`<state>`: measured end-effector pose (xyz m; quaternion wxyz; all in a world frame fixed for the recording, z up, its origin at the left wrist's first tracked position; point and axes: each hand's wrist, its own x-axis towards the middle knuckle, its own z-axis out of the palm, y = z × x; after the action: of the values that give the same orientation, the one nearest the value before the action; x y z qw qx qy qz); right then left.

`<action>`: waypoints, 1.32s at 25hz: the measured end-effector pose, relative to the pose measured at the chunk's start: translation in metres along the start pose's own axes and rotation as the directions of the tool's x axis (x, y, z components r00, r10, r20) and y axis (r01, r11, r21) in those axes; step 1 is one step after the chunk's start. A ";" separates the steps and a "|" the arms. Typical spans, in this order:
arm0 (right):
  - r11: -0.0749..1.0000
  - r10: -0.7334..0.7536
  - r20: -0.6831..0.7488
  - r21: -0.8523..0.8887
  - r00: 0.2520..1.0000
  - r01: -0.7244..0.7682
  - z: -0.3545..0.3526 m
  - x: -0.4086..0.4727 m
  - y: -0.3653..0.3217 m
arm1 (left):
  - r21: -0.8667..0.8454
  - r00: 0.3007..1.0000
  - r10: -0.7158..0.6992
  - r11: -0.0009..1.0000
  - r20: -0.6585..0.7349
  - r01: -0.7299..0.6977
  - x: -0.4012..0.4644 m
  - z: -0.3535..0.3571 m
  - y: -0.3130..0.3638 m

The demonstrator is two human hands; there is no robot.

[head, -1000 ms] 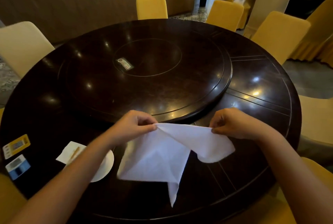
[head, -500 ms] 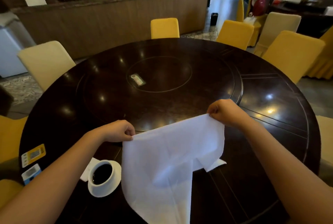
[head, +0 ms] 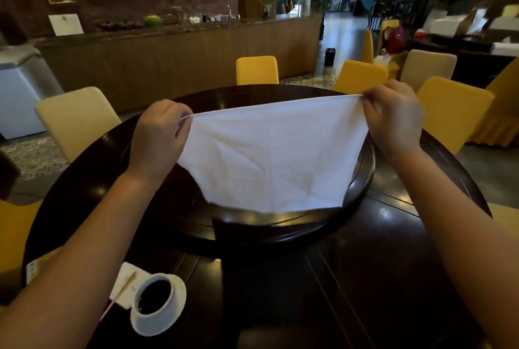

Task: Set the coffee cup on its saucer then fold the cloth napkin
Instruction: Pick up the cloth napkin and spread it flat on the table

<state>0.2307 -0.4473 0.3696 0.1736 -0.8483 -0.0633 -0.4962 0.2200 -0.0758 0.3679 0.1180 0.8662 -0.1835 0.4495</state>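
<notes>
A white cloth napkin (head: 275,157) hangs spread out in the air above the dark round table (head: 379,278). My left hand (head: 157,138) pinches its upper left corner and my right hand (head: 393,115) pinches its upper right corner, pulling the top edge taut. The lower edge hangs just above the raised turntable (head: 280,230). At the near left, a white coffee cup (head: 153,296) full of dark coffee stands on its white saucer (head: 157,326).
A paper packet with a wooden stirrer (head: 123,289) lies left of the saucer. A yellow card (head: 35,267) sits near the table's left edge. Yellow and cream chairs (head: 257,69) ring the table. A long wooden counter (head: 182,48) runs behind.
Both hands have lifted the napkin off the table and drawn apart, stretching it flat in the air. The view has tilted up, showing the room and the cup on its saucer.
</notes>
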 end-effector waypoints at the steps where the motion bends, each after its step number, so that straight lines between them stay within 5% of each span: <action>1: 1.000 -0.008 -0.019 0.018 1.000 0.008 -0.003 -0.010 0.003 | -0.003 0.999 0.009 1.000 -0.031 -0.009 -0.017 -0.002 0.005; 4: 0.992 -0.089 0.019 0.096 0.996 0.087 -0.007 -0.066 0.011 | -0.017 0.999 0.015 1.000 -0.039 -0.016 -0.087 0.003 0.015; 9: 0.984 -0.079 0.347 0.176 0.935 0.018 -0.009 -0.204 0.031 | -0.135 0.983 0.026 0.991 0.183 -0.001 -0.220 0.029 0.034; 18: 0.996 0.027 0.796 0.028 0.605 -0.081 -0.021 -0.378 0.051 | -0.210 0.741 0.032 0.966 0.670 0.148 -0.369 0.058 0.069; 21: 0.996 0.054 0.841 -0.008 0.538 -0.087 -0.024 -0.411 0.052 | -0.205 0.688 -0.017 0.949 0.725 0.240 -0.395 0.058 0.078; 26: 0.996 0.055 0.830 -0.007 0.555 -0.088 -0.032 -0.433 0.050 | -0.181 0.674 -0.101 0.924 0.732 0.336 -0.427 0.045 0.093; 30: 0.999 -0.028 0.814 0.040 0.581 -0.008 -0.051 -0.443 0.046 | -0.182 0.701 -0.141 0.913 0.699 0.366 -0.453 0.029 0.104; 33: 0.998 -0.062 0.843 0.048 0.534 0.040 -0.075 -0.452 0.045 | -0.208 0.724 -0.133 0.909 0.677 0.362 -0.470 0.016 0.113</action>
<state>-0.0442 -0.4869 0.0022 0.1168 -0.9781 -0.1694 -0.0299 -0.0644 -0.0842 -0.0229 0.2481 0.9524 -0.1652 0.0646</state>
